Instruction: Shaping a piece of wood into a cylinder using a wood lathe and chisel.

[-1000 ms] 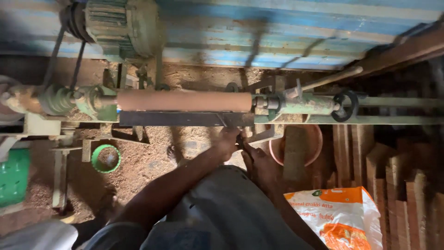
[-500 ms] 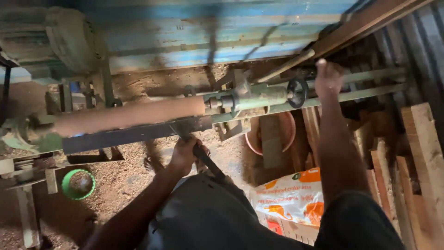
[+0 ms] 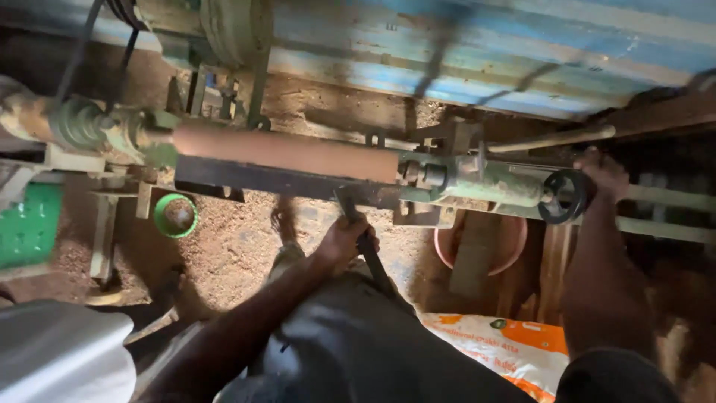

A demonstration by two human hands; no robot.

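Left hand grips a dark tool under the wood cylinder; right hand holds the handwheel.

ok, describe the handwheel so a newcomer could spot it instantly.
Find the long reddish-brown wooden cylinder mounted level across the lathe, and follow it toward the pale green metal housing at its end. The handwheel sits just past that: small, black, round and spoked, with the right hand on it.
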